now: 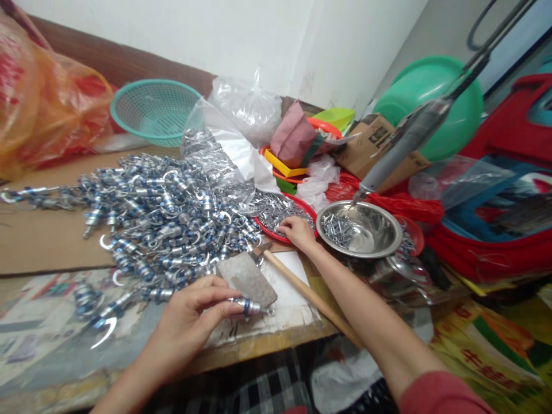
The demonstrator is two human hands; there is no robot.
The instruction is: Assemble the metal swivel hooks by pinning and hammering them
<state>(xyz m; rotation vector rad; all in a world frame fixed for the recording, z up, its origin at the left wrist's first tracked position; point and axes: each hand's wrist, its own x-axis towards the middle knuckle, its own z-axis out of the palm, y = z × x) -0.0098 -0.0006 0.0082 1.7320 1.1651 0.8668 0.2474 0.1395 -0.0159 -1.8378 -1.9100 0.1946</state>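
Pinching 1 fitting (250, 306), lower centre, right of our left hand (194, 317), we reach central pieces (273, 208) with our right hand (298, 233), grip unclear.

Low on your right, at the near side, the glossy yellow plastic sack with green and orange patches (487, 351) gives you the clearest lettering: a single capital "G" toward its upper left and, lower down, a slanting line of red Chinese characters, of which the first looks like 牛; you cannot make out the others with certainty. Farther off, right of centre, the brown cardboard box (364, 146) shows you a black printed mark, too small to read. At your far left, the translucent orange plastic bag (56, 109) carries red print, creased and blurred beyond reading.
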